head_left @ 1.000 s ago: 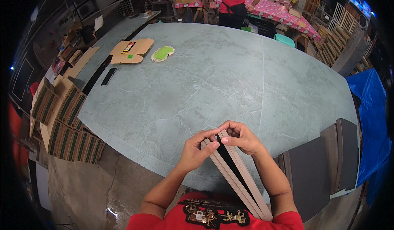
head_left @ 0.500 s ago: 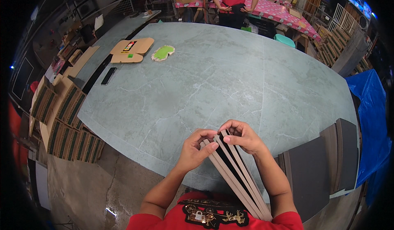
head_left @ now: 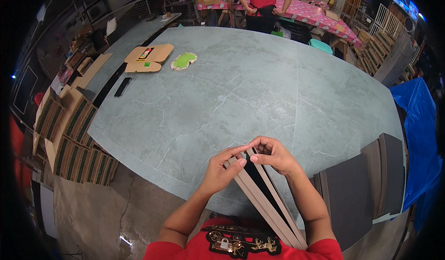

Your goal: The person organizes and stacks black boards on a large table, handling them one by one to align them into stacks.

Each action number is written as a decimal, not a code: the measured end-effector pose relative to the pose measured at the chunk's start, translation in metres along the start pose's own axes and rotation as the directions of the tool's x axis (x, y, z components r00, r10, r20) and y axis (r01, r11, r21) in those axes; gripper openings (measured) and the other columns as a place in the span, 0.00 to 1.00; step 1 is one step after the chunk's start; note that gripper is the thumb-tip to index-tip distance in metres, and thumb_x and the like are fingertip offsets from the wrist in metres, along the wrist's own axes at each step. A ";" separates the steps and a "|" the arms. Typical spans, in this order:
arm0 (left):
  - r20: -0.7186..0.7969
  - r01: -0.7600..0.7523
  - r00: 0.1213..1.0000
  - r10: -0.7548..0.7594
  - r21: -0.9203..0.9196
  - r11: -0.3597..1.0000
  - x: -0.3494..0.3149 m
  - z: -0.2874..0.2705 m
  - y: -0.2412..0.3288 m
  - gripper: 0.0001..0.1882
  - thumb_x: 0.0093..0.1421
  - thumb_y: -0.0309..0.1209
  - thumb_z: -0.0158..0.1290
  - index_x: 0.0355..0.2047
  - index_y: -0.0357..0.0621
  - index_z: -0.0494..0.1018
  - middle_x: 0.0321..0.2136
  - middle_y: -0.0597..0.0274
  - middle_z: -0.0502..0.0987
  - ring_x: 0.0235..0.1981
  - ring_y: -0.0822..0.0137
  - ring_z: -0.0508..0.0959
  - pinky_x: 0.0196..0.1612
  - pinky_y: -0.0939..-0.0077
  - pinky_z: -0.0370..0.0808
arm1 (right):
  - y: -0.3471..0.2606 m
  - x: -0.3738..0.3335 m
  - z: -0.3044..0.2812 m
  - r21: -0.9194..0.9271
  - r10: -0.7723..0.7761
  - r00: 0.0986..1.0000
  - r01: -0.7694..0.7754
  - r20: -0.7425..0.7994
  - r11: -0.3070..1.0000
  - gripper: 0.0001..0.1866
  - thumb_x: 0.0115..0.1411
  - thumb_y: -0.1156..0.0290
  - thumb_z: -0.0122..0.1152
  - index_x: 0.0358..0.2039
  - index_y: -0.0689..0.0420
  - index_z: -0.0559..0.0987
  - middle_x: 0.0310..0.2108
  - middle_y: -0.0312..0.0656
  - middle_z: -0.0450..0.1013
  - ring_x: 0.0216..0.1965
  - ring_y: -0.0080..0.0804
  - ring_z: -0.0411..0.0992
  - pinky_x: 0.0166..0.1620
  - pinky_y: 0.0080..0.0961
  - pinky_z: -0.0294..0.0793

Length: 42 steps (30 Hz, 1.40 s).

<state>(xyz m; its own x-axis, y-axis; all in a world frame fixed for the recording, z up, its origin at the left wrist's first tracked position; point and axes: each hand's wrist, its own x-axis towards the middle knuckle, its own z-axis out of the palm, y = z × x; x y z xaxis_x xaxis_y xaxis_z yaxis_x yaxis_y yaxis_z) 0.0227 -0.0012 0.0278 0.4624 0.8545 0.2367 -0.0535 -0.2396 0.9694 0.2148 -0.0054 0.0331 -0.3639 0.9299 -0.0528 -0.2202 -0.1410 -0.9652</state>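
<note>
My left hand (head_left: 222, 169) is closed around the upper end of several stacked dark boards (head_left: 259, 199) with grey-brown edges, its thumb lying on them. My right hand (head_left: 274, 157) pinches another portion of the same bundle between thumb and fingers. The boards stand on edge and slant down toward my chest. A dark gap separates the two portions at the top and narrows toward my body. The fingertips of both hands meet, or nearly meet, at the far end. How many boards each hand grips cannot be made out.
Stacks of dark boards (head_left: 347, 195) lie at the table's right, beside a blue tarp (head_left: 419, 135). On the grey-green table (head_left: 222, 98) are an unfolded cardboard piece (head_left: 160, 52), a green pad (head_left: 184, 60) and a phone (head_left: 122, 87). Cartons (head_left: 76, 155) stand left. A person (head_left: 263, 5) stands beyond.
The middle strip of boards that stood apart has joined the left-hand portion, leaving one wider gap. My left fingers have stretched toward the right hand. The right hand has barely moved.
</note>
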 end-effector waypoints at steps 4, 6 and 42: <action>-0.022 -0.007 1.000 0.006 -0.047 0.999 0.001 0.001 -0.002 0.17 0.54 0.29 0.52 0.45 0.40 0.71 0.27 0.66 0.71 0.31 0.77 0.69 0.38 0.82 0.66 | -0.001 0.000 0.000 0.013 0.005 1.000 -0.006 0.012 1.000 0.18 0.49 0.69 0.65 0.39 0.61 0.72 0.32 0.36 0.72 0.34 0.19 0.69 0.39 0.17 0.68; -0.019 -0.001 1.000 0.000 -0.052 0.999 0.002 0.001 -0.001 0.17 0.54 0.29 0.52 0.44 0.40 0.71 0.27 0.67 0.71 0.32 0.77 0.69 0.37 0.81 0.66 | -0.001 0.000 0.000 0.017 0.004 1.000 -0.004 0.016 1.000 0.18 0.49 0.69 0.65 0.39 0.62 0.72 0.32 0.37 0.72 0.34 0.19 0.69 0.39 0.17 0.68; -0.029 -0.116 0.993 0.112 -0.269 0.956 0.015 0.018 -0.044 0.28 0.54 0.53 0.45 0.27 0.34 0.66 0.21 0.53 0.73 0.24 0.67 0.72 0.32 0.72 0.69 | -0.142 -0.280 -0.100 -0.471 -0.015 0.627 -0.569 -0.779 0.675 0.36 0.47 0.61 0.66 0.54 0.61 0.63 0.47 0.48 0.66 0.49 0.37 0.64 0.52 0.31 0.60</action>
<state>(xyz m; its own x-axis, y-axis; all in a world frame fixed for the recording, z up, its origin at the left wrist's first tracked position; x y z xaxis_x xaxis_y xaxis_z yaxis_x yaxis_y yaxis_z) 0.0479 0.0133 -0.0122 0.4276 0.8353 0.3456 -0.3427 -0.2040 0.9170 0.4388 -0.2113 0.1592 0.4806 0.8495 -0.2178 0.4843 -0.4641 -0.7416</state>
